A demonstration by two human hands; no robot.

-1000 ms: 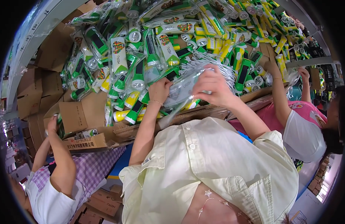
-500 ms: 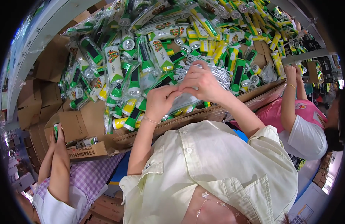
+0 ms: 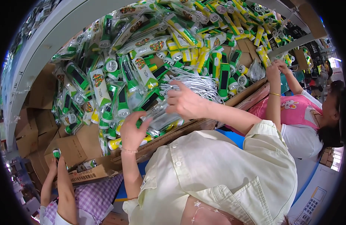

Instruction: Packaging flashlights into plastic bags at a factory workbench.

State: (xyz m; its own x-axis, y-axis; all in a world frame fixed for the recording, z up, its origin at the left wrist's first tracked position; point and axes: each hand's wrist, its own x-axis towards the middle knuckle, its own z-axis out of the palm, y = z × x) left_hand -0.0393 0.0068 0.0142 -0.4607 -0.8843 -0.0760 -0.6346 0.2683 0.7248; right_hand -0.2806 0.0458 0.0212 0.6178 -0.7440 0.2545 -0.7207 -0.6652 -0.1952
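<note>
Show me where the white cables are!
In the head view, the white cables lie just right of centre, among the green and yellow flashlights, just beyond the person's right hand.

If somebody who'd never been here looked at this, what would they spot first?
Probably the huge heap of green, yellow and white flashlights, which fills the top middle, many in clear bags. Next might be the bright bundle of white cables at the near side of the heap, just beyond the right grip. A co-worker's pink apron also stands out at the right.
</note>
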